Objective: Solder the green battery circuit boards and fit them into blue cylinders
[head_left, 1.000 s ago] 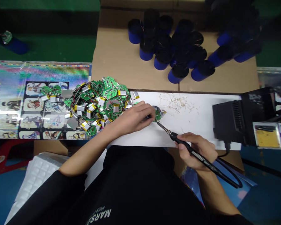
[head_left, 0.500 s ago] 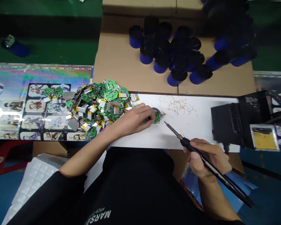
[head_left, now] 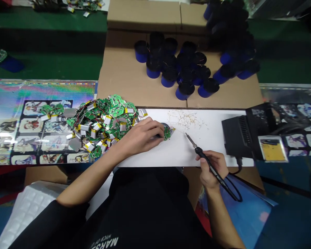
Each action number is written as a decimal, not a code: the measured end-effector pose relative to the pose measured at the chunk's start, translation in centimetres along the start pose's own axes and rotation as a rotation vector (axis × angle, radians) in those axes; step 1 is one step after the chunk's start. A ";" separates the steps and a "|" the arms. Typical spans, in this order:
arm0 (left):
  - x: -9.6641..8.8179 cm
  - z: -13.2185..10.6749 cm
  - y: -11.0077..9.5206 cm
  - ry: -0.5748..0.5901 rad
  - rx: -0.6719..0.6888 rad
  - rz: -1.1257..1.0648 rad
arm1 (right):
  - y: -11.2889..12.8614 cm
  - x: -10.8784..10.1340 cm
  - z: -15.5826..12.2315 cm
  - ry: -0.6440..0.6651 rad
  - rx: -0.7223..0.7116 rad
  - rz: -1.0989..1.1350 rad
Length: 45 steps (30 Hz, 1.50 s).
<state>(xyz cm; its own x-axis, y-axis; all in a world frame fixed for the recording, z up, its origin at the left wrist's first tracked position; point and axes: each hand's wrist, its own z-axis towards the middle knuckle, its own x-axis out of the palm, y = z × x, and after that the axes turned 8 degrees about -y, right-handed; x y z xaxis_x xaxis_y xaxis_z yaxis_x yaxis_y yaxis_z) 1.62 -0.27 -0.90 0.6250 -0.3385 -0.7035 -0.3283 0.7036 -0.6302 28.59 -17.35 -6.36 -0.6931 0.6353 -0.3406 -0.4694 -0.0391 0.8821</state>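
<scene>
My left hand (head_left: 147,135) is closed on a dark round part, mostly hidden under the fingers, with a small green circuit board (head_left: 167,133) at its right side. Thin wires show around the board. A soldering iron (head_left: 206,159) with a black handle is gripped in my right hand (head_left: 213,168). Its metal tip points up and left over the white work surface (head_left: 150,157), to the right of the board and apart from it. Left of my left hand lies a heap of green circuit boards (head_left: 118,105) with silver and yellow battery cells wired to them.
Wire scraps (head_left: 188,119) are scattered behind the iron tip. A black soldering station (head_left: 234,136) stands at the right, beside a tray with a yellow sponge (head_left: 273,150). Blue cylinders with dark tops (head_left: 185,90) crowd the cardboard (head_left: 124,76) at the back. Printed sheets (head_left: 28,133) cover the left.
The view has shifted, moving the scene left. The iron tip has drawn away to the right from the circuit board. My left hand keeps its hold.
</scene>
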 end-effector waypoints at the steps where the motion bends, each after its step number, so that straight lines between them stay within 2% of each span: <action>1: 0.0 -0.1 0.0 -0.001 -0.009 0.021 | -0.4 -0.2 -0.3 0.015 0.001 -0.015; 6: 0.9 -0.1 0.1 0.051 -0.100 0.043 | -1.1 -0.5 -0.8 0.053 -0.008 -0.070; 10: 0.6 0.3 0.2 0.023 -0.149 -0.039 | -1.3 -0.5 -0.6 0.075 0.003 -0.074; 13: -1.7 0.7 -0.2 -0.046 -0.178 -0.118 | -1.4 -0.5 -0.5 0.069 0.018 -0.074; 15: -4.3 0.7 -0.2 -0.138 -0.218 -0.145 | -1.2 -0.6 -0.5 0.048 0.017 -0.055; 17: -7.5 0.6 0.7 -0.279 -0.288 -0.151 | -0.9 -0.4 -0.4 0.001 -0.001 -0.023; 19: -10.9 0.4 2.8 -0.474 -0.350 -0.104 | -0.3 -0.1 -0.4 -0.029 -0.023 0.011; 22: -15.5 0.1 8.1 -0.713 -0.477 0.114 | 0.7 1.1 -0.1 0.047 -0.077 0.076; 24: -17.9 -0.1 12.2 -0.793 -0.603 0.221 | 1.4 2.5 0.2 0.146 -0.132 0.126; 25: -18.8 -0.2 14.1 -0.796 -0.651 0.253 | 1.7 3.4 0.4 0.192 -0.161 0.149; 28: -20.2 -0.4 18.3 -0.787 -0.789 0.358 | 2.9 6.7 1.0 0.315 -0.284 0.186; 30: -20.3 -0.3 19.5 -0.723 -0.870 0.394 | 3.8 9.3 1.3 0.382 -0.399 0.171; 32: -20.0 0.3 19.4 -0.707 -0.884 0.433 | 4.7 11.7 1.4 0.446 -0.506 0.141; 35: -18.9 2.1 17.8 -0.790 -0.745 0.477 | 5.3 14.5 1.2 0.528 -0.624 0.048; 37: -17.5 3.8 16.2 -0.760 -0.602 0.427 | 5.2 15.4 1.0 0.562 -0.649 -0.035; 42: -11.9 8.3 12.7 -0.344 -0.287 0.136 | 4.2 15.8 1.1 0.526 -0.647 -0.074; 45: -8.8 10.3 11.7 -0.218 -0.233 0.110 | 4.8 15.3 1.7 0.463 -0.673 -0.005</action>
<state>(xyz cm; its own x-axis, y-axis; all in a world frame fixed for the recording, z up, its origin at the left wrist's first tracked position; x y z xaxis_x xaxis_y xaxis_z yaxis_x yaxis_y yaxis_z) -0.42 17.35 1.32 0.7051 -0.1096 -0.7006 -0.5396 0.5580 -0.6304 16.65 -6.45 -6.77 -0.7768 0.2594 -0.5739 -0.5990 -0.5856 0.5461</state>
